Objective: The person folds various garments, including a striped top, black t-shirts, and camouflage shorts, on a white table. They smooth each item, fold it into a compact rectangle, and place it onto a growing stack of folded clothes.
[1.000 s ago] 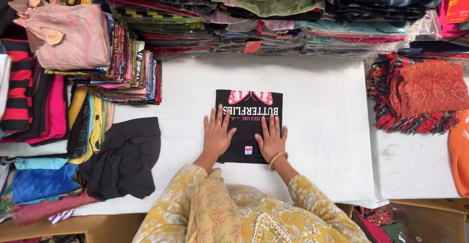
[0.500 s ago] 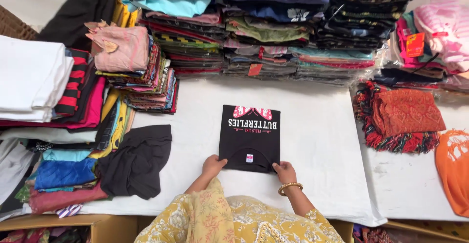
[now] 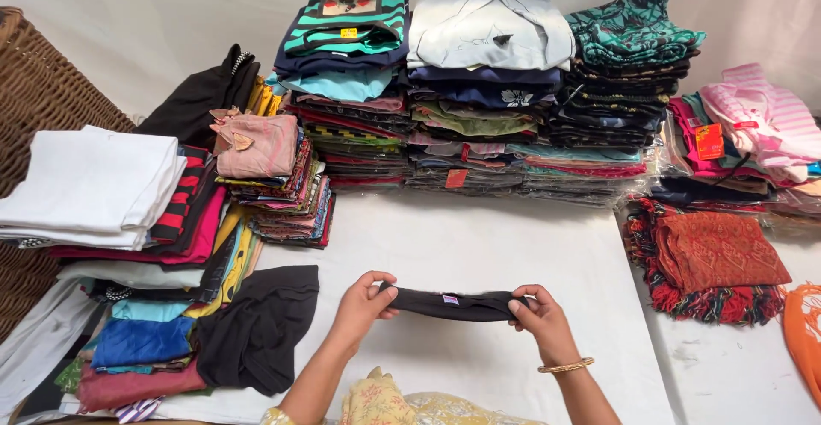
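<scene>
Since half a second earlier, lifted off white table (image 3: 479, 245): folded black garment (image 3: 451, 304), previously flat, now edge-on above it. Left hand (image 3: 363, 301) pinching left end; right hand (image 3: 537, 314) clamped on right end. Risk judged: fold sagging open through slack middle. Stacked clothing (image 3: 487, 91) around; pale wall (image 3: 154, 14) behind.

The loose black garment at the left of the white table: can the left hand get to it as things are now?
Probably yes, but not freely. The loose black garment lies just left of the left hand, with bare table between. However, both this hand and the right hand grip the folded black shirt.
</scene>
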